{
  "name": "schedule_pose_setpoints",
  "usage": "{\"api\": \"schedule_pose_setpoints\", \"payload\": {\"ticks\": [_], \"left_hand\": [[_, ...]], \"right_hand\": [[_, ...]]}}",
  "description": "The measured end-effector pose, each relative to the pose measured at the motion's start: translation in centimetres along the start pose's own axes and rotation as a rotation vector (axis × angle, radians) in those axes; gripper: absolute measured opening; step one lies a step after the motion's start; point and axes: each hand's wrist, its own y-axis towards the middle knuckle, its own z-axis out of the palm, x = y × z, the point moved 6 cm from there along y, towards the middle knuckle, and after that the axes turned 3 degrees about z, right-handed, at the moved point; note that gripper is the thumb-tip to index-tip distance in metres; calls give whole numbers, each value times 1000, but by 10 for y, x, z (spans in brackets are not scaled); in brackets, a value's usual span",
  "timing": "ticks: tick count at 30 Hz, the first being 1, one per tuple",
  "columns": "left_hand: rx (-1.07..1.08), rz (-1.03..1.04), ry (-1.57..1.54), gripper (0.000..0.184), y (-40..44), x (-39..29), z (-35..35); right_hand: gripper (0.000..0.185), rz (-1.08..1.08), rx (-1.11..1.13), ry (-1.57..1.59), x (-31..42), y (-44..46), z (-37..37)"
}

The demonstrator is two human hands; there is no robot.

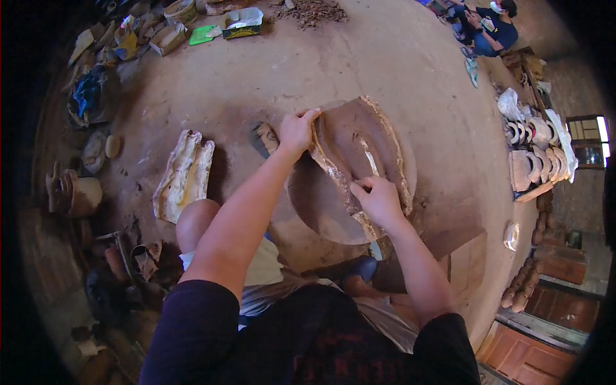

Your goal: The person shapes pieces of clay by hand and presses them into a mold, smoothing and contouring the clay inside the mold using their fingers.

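Note:
A plaster-like mould piece (346,125) with a brown clay-like lining and rough whitish edges is tilted over a round board (321,224). My left hand (298,133) grips the mould's upper left edge. My right hand (378,200) is closed near its lower side, around a thin, pale stick-like tool (370,157) that points up across the hollow. Below that hand a pale bluish tip (375,250) shows; whether it belongs to the same tool I cannot tell. Left of the board, another whitish mould piece (183,173) lies on the floor, hollow side up.
A dark block-like object (263,138) lies beside my left hand. At the right stand a brown box-like block (465,256) and stacked curved mould pieces (539,163). Another person (491,29) sits at the upper right. Containers (244,22) and brown scraps (314,11) lie at the back.

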Motion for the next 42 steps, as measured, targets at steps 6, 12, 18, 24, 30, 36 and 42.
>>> {"api": "schedule_pose_setpoints", "payload": {"ticks": [6, 12, 18, 24, 30, 36, 42], "left_hand": [[7, 25, -48, 47, -1, -1, 3], [19, 6, -79, 44, 10, 13, 6], [26, 16, -101, 47, 10, 4, 7], [21, 43, -96, 48, 19, 15, 8], [30, 1, -80, 47, 24, 18, 11], [36, -4, -145, 46, 24, 19, 11], [39, 29, -105, 44, 21, 11, 11]], "right_hand": [[31, -150, -21, -31, -10, -7, 5], [29, -236, -8, -17, -16, -10, 7], [29, -220, 70, 7, -23, -15, 2], [30, -328, -2, -77, -28, -26, 4], [29, -280, 80, -47, -36, -22, -2], [31, -248, 14, -111, -45, -36, 7], [30, -95, 172, -85, -50, -30, -4]]}}
